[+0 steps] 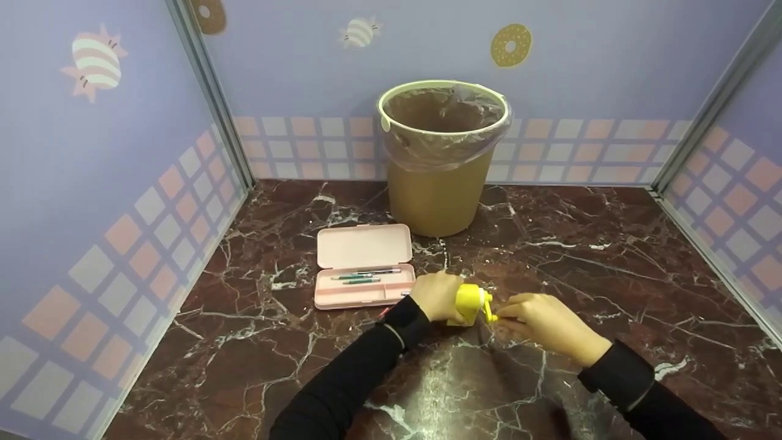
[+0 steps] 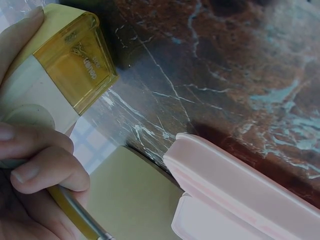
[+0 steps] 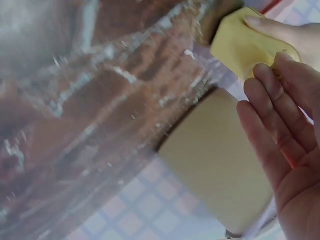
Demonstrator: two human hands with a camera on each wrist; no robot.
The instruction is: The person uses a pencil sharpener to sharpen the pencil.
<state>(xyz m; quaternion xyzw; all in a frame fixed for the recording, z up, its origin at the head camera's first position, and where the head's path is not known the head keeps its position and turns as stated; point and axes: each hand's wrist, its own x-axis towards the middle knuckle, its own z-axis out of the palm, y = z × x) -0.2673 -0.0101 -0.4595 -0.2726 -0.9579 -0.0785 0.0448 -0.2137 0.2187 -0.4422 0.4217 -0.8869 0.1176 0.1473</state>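
Walls [image 1: 293,73] border a dark veined tabletop [image 1: 568,263] where hands [image 1: 435,294] [image 1: 545,322] work, left gripping a yellow sharpener [image 1: 468,300], right pinching its crank [image 1: 488,305].

I log black on both arms: left sleeve [image 1: 342,382] long, plain, close-fitting, a few faint folds near; right sleeve [image 1: 675,415] same plain black, near right. Each wrist has a thick, blocky black band, left band [image 1: 410,319] and right band [image 1: 618,371], thin pale line along the near side of each. Left hand [image 1: 437,295], right hand [image 1: 544,321] both bare; left nails [image 2: 25,173] look short, rounded to me.
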